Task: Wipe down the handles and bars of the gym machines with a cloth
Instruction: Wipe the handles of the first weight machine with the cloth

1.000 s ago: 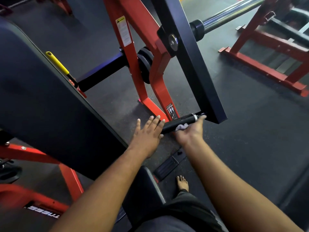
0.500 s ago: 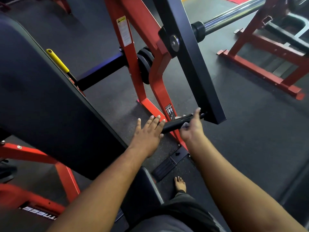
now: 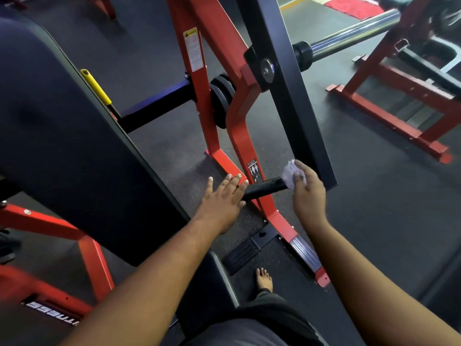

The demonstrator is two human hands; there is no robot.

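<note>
Fingers of the right hand [image 3: 308, 193] bunch a small white cloth [image 3: 289, 174] against the far end of the black handle [image 3: 264, 187], right where it meets the dark swing arm [image 3: 294, 96]; cloth sticks out above the fingertips, partly hidden by the hand. Whether the thumb wraps under the handle cannot be told.

Left hand [image 3: 222, 198] is flat, fingers straight and slightly spread, palm down over the near end of the same handle — holding nothing. Contact with the handle tip looks likely but is not clear.

Head view, the rest: handle runs roughly level, low, between the two hands, in front of the red frame [image 3: 239, 126]. Big black back pad [image 3: 74, 136] fills the left side, a yellow-capped lever [image 3: 96, 87] at its edge. Black weight plates [image 3: 222, 96] sit on the frame's pivot. Chrome bar [image 3: 354, 36] sticks out upper right from the swing arm. Another red machine [image 3: 389, 106] stands well apart on the right, on dark rubber floor [image 3: 374, 208]. Bare foot [image 3: 264, 279] near a ribbed footplate [image 3: 243, 253], bottom centre. Black seat edge just beside the left forearm.
</note>
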